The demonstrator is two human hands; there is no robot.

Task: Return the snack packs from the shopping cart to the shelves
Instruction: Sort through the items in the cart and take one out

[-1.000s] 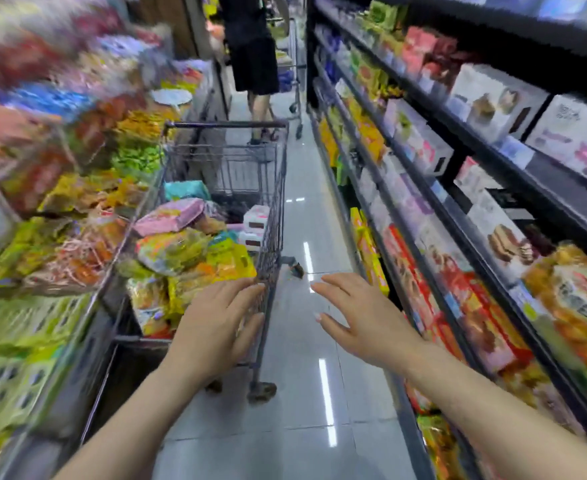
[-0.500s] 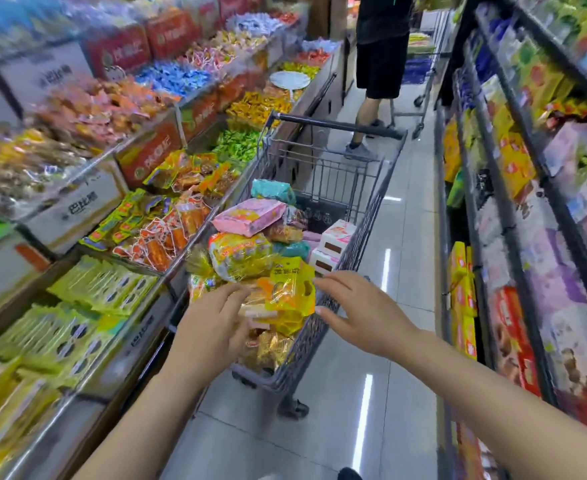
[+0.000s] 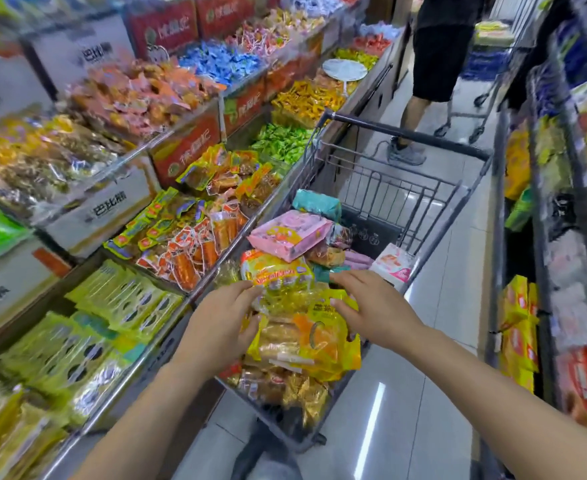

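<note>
— Snack packs: where are they?
— Piled in the shopping cart [image 3: 403, 188] in the aisle, beside the left shelves [image 3: 119, 306]. I see a yellow pack [image 3: 316, 337] on top at the near end, a pink pack [image 3: 288, 233] behind it.
— Your hands?
— My left hand [image 3: 219, 327] touches the yellow pack's left edge, fingers [image 3: 247, 289] spread wide. My right hand [image 3: 371, 306] lies on its right side, fingers loosely open. Neither has closed on it.
— Anyone else?
— A person in black shorts [image 3: 437, 60] stands beyond the cart.

Both forearms bare — no sleeves, hands [image 3: 221, 327] ungloved
</note>
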